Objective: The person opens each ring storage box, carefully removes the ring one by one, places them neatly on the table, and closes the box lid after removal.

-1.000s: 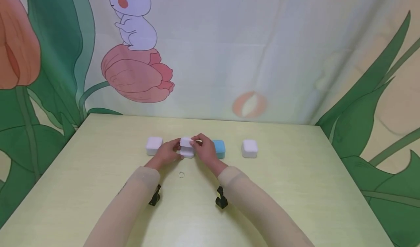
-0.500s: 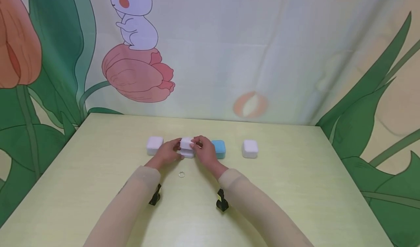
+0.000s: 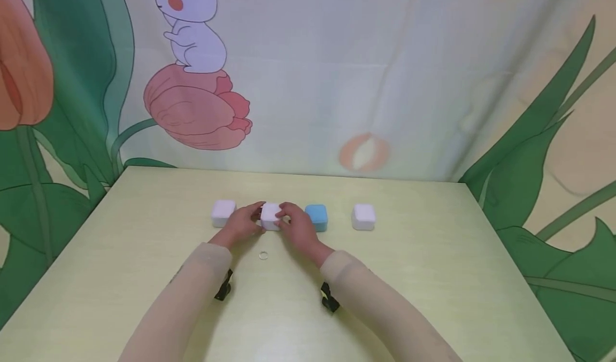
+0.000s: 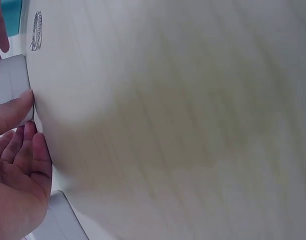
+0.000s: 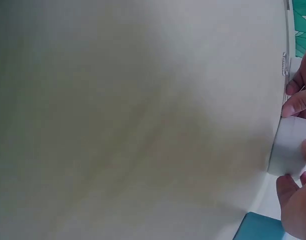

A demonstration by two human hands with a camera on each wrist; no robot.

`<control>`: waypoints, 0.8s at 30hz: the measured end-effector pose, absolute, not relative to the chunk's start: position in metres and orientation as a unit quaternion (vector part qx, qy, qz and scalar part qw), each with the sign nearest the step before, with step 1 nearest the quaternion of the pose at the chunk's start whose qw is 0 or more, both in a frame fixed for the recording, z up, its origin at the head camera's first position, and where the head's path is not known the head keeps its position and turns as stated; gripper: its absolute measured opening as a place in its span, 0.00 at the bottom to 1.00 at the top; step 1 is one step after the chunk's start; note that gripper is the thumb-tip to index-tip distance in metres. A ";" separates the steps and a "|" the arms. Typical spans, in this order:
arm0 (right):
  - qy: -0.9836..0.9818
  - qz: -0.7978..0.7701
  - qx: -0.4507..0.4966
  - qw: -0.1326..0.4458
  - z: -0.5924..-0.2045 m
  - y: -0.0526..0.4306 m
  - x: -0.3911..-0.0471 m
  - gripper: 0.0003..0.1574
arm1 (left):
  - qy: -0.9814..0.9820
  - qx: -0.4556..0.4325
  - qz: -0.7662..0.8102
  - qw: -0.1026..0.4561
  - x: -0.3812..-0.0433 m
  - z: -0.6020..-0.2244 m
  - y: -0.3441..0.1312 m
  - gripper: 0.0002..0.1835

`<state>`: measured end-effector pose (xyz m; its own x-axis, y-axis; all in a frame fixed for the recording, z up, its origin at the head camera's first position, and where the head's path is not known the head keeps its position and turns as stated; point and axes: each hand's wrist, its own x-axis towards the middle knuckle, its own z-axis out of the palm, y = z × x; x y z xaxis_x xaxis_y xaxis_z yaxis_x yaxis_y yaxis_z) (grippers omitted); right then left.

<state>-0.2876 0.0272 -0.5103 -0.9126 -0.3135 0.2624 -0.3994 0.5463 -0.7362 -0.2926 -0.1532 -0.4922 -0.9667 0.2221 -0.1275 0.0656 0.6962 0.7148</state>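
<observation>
A small white ring box (image 3: 269,215) stands on the table between both hands, its lid down on its base. My left hand (image 3: 242,225) holds it from the left; in the left wrist view the thumb lies along the front of the box (image 4: 12,77). From the other side my right hand (image 3: 300,230) grips the box, with fingers at its top and right side, as the right wrist view shows on the box (image 5: 291,145). A thin silver ring (image 3: 263,255) lies on the table in front of the box. The box's inside is hidden.
To the left is another white box (image 3: 223,213), partly behind the left hand. A blue box (image 3: 316,217) stands just right of the right hand, and a further white box (image 3: 363,217) beyond it. A printed curtain (image 3: 298,84) hangs behind the table.
The lid of the middle white box has swung down from raised to shut, with my right hand following it downward. My left hand has stayed at the box. The ring has not moved.
</observation>
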 end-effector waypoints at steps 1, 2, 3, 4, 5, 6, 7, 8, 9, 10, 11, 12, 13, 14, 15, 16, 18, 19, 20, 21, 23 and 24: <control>-0.881 0.422 0.207 0.052 -0.510 0.027 -0.288 0.09 | 0.914 0.077 0.384 0.105 -0.293 -0.492 -0.154 0.41; -0.882 0.419 0.207 0.050 -0.509 0.026 -0.288 0.09 | 0.913 0.077 0.385 0.106 -0.293 -0.492 -0.154 0.41; -0.883 0.420 0.206 0.048 -0.507 0.026 -0.287 0.09 | 0.912 0.078 0.388 0.109 -0.293 -0.493 -0.154 0.41; -0.883 0.420 0.205 0.047 -0.506 0.025 -0.287 0.09 | 0.911 0.080 0.390 0.110 -0.293 -0.493 -0.154 0.41; -0.882 0.423 0.202 0.046 -0.505 0.025 -0.286 0.09 | 0.909 0.081 0.392 0.111 -0.293 -0.493 -0.154 0.41; -0.881 0.428 0.199 0.044 -0.504 0.025 -0.285 0.09 | 0.909 0.084 0.392 0.111 -0.293 -0.492 -0.154 0.41; -0.880 0.431 0.195 0.043 -0.503 0.025 -0.285 0.08 | 0.909 0.084 0.394 0.110 -0.292 -0.492 -0.154 0.41; -0.878 0.436 0.192 0.041 -0.503 0.024 -0.285 0.08 | 0.909 0.084 0.394 0.109 -0.291 -0.492 -0.154 0.41; -0.878 0.437 0.189 0.042 -0.503 0.024 -0.285 0.08 | 0.909 0.085 0.393 0.107 -0.291 -0.492 -0.154 0.41; -0.878 0.439 0.185 0.041 -0.503 0.023 -0.285 0.08 | 0.910 0.083 0.393 0.105 -0.289 -0.491 -0.153 0.41; -0.877 0.444 0.179 0.037 -0.503 0.022 -0.285 0.08 | 0.910 0.079 0.393 0.104 -0.288 -0.490 -0.152 0.41; -0.876 0.449 0.174 0.033 -0.504 0.021 -0.285 0.08 | 0.912 0.076 0.390 0.104 -0.287 -0.488 -0.152 0.41; -0.875 0.453 0.169 0.031 -0.505 0.021 -0.285 0.08 | 0.913 0.071 0.388 0.104 -0.286 -0.487 -0.151 0.40; -0.874 0.456 0.166 0.029 -0.505 0.020 -0.285 0.08 | 0.914 0.067 0.386 0.105 -0.285 -0.485 -0.150 0.40; -0.873 0.459 0.162 0.028 -0.505 0.019 -0.285 0.07 | 0.914 0.063 0.386 0.106 -0.284 -0.482 -0.149 0.40; -0.871 0.463 0.161 0.028 -0.506 0.019 -0.285 0.07 | 0.914 0.059 0.386 0.108 -0.283 -0.479 -0.147 0.41; -0.870 0.466 0.160 0.031 -0.506 0.018 -0.286 0.08 | 0.912 0.054 0.391 0.113 -0.282 -0.475 -0.146 0.40; -0.869 0.467 0.159 0.033 -0.506 0.018 -0.286 0.08 | 0.911 0.053 0.392 0.113 -0.282 -0.473 -0.146 0.40; -0.869 0.466 0.160 0.036 -0.506 0.018 -0.287 0.07 | 0.911 0.054 0.392 0.113 -0.281 -0.471 -0.146 0.39; -0.869 0.467 0.159 0.038 -0.506 0.017 -0.287 0.07 | 0.912 0.056 0.390 0.111 -0.280 -0.469 -0.146 0.39; -0.867 0.472 0.155 0.037 -0.506 0.016 -0.287 0.07 | 0.915 0.061 0.385 0.108 -0.278 -0.465 -0.147 0.38; -0.866 0.475 0.153 0.037 -0.506 0.015 -0.287 0.07 | 0.916 0.065 0.381 0.105 -0.276 -0.464 -0.148 0.37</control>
<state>-0.2870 0.0154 -0.5056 -0.9503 -0.2301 0.2098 -0.3006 0.5020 -0.8109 -0.2763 -0.1482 -0.4638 -0.9697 0.1982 -0.1427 0.0386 0.7012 0.7119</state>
